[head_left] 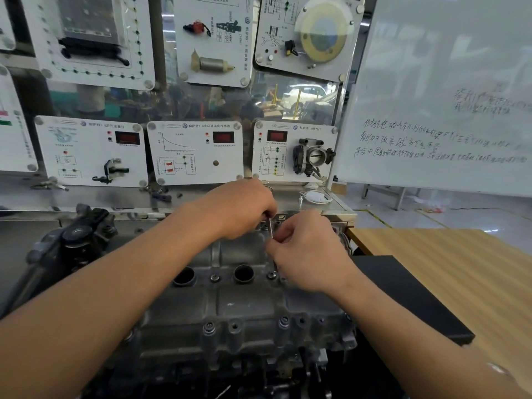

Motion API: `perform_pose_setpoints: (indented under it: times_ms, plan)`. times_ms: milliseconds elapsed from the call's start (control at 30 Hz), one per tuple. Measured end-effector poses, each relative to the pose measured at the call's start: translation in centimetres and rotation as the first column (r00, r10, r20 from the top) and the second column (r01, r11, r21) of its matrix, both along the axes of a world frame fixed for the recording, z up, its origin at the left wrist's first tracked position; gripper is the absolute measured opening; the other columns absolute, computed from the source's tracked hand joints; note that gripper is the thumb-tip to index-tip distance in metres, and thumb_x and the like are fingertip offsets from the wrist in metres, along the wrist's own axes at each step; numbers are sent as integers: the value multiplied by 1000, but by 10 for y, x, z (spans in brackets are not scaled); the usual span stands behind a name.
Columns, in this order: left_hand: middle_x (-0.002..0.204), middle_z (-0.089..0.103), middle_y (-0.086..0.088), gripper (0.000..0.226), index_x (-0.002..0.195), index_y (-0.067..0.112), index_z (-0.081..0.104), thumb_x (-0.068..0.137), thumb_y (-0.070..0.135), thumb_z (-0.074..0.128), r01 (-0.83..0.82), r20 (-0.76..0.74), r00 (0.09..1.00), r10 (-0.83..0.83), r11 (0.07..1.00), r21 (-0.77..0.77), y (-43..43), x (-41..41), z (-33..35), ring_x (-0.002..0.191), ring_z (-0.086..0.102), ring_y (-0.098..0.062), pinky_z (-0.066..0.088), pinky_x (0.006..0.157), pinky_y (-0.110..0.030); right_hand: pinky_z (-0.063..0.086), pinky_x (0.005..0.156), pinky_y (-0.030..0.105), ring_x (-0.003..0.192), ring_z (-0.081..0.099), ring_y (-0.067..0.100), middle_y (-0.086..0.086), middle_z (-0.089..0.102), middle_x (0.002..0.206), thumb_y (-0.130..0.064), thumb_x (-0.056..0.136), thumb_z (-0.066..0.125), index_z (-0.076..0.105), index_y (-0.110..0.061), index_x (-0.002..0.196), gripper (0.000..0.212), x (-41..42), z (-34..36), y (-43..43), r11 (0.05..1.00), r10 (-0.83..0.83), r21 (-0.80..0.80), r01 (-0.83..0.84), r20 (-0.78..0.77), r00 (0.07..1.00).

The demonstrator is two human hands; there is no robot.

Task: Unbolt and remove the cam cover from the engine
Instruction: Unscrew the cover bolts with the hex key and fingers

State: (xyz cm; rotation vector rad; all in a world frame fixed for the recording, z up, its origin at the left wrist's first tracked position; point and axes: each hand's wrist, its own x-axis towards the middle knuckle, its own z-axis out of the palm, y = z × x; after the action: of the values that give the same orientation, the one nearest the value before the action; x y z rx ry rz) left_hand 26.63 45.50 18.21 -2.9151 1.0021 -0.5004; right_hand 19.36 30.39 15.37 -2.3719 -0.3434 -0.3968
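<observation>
Showing the cam cover [247, 305], a dull grey cast-metal part with a rough, lightly soiled surface and raised ribs, seated on top of the engine [201, 367] in the centre foreground. Two round, dark plug wells [243, 273] open along its middle line, with small flanged bolt heads between and beside them. A row of cylindrical bosses [283, 321] runs along the near edge, some with fasteners in them. A thin, straight metal tool [269, 227] stands nearly upright over the bolt [271, 275] just right of the right-hand well. Its tip is at or close to the bolt's head, but contact cannot be told. The left hand [239, 208] is curled closed around the tool's upper end, knuckles up, hiding whatever handle it has. The right hand [311, 251] sits lower, fingers bent inward, thumb and fingertips pinching the shaft about midway, the hand lying above the cover's right part. Both forearms are bare and reach in from the lower corners. To the right lie a flat matt black pad [408, 298] and a pale wood-grain tabletop [446, 260]. Behind the engine stand glossy white training panels [195, 152] with red displays, one carrying a metal throttle body [315, 156]. A whiteboard [446, 82] with handwriting fills the upper right
</observation>
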Motion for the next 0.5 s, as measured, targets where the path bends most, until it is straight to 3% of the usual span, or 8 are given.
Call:
perform_pose_setpoints:
  times_ms: [167, 333, 433, 500]
  plan:
    - [98, 71, -1, 29, 108, 24, 75, 94, 8, 56, -7, 7, 1000, 7, 999, 45, -4, -2, 5, 91, 63, -22, 52, 82, -41, 48, 40, 24, 38, 60, 17, 10, 65, 49, -9, 86, 60, 65, 5, 64, 27, 1, -4, 7, 974, 44, 225, 4, -209, 977]
    - [98, 73, -2, 31, 108, 24, 76, 93, 7, 55, 0, -2, 1000, 0, 1000, 20, -5, -3, 6, 91, 63, -22, 53, 80, -41, 46, 39, 20, 40, 58, 11, 8, 64, 56, -2, 91, 62, 65, -1, 74, 18, -4, -8, 23, 775, 210, 627, 80, -375, 903]
    - [93, 73, -2, 32, 104, 23, 77, 90, 5, 55, 8, 1, 1000, -8, 1000, 6, -4, -2, 7, 87, 61, -20, 53, 79, -42, 49, 41, 20, 42, 60, 11, 5, 65, 55, -2, 94, 60, 63, 0, 82, 13, -4, -4, 29, 681, 305, 723, 116, -423, 853]
    - [91, 73, 0, 33, 102, 24, 77, 88, 4, 55, 16, -5, 1000, -16, 1000, 3, -3, -1, 7, 84, 54, -17, 51, 78, -40, 53, 44, 20, 45, 63, 11, 4, 66, 54, -2, 96, 58, 62, 0, 81, 15, -3, -1, 33, 665, 344, 737, 122, -447, 826]
